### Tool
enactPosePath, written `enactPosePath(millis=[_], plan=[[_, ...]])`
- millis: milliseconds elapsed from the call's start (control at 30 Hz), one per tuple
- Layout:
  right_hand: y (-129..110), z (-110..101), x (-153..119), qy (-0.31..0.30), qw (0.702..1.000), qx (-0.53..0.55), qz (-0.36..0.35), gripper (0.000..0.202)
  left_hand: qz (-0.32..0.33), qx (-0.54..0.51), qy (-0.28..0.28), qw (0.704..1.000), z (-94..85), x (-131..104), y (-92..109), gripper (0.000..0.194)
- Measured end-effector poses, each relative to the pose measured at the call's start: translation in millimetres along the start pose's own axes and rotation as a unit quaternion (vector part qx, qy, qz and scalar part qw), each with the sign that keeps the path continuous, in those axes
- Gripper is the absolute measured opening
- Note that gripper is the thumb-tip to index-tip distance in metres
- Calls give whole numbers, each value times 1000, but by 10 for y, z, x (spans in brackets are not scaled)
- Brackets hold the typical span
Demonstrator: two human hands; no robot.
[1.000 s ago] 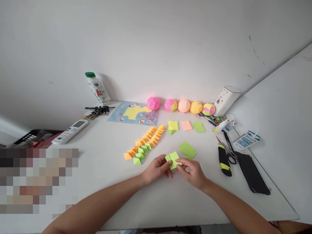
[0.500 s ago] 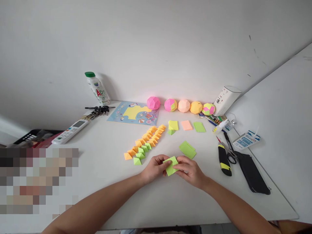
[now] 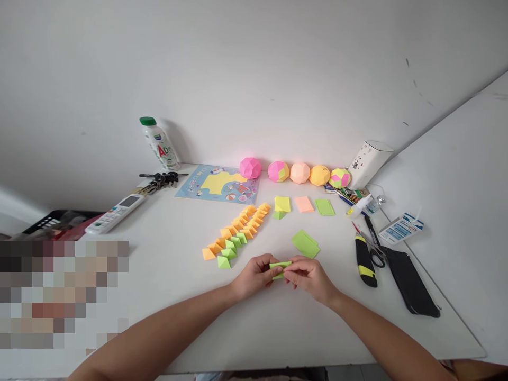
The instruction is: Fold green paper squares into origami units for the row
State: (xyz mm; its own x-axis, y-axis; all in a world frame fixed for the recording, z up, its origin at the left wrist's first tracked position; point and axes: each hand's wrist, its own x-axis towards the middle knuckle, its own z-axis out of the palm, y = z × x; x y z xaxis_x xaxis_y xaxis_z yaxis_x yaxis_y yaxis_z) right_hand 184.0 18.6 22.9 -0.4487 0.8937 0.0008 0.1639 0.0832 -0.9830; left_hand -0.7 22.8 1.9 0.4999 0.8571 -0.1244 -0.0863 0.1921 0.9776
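Note:
Between my two hands is a small green paper sheet (image 3: 280, 266), now narrow as if folded or tipped toward me. My left hand (image 3: 256, 276) pinches its left end, thumb in front. On the right end, the thumb and fingers of my right hand (image 3: 311, 276) close on the paper. Just beyond my right hand lie loose green paper sheets (image 3: 305, 243). Folded orange paper pieces (image 3: 238, 225) run in slanting rows past my left hand, with several folded green pieces (image 3: 229, 253) alongside.
Paper balls (image 3: 299, 173) line the wall, behind yellow (image 3: 282, 204), peach (image 3: 304, 204) and green note stacks (image 3: 325, 207). At right lie a utility knife (image 3: 365, 262), scissors (image 3: 377, 254) and a black pouch (image 3: 410, 283). A remote (image 3: 115, 213), keys (image 3: 159, 182) and bottle (image 3: 159, 145) stand left.
The green sheet in my hands has gone from a broad square face to a narrow strip. My right fingers have shifted slightly along it; the things on the table stay put.

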Motion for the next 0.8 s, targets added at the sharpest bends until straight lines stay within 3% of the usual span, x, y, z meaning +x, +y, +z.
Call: enactPosePath(millis=[333, 467, 800], plan=[[27, 19, -8, 51, 999, 7, 8, 16, -57, 5, 10, 998, 12, 0, 21, 43], [19, 32, -12, 57, 998, 13, 25, 19, -52, -17, -6, 999, 6, -14, 30, 45], [14, 33, -11, 63, 997, 18, 31, 19, -46, -33, -36, 998, -11, -21, 2, 31]])
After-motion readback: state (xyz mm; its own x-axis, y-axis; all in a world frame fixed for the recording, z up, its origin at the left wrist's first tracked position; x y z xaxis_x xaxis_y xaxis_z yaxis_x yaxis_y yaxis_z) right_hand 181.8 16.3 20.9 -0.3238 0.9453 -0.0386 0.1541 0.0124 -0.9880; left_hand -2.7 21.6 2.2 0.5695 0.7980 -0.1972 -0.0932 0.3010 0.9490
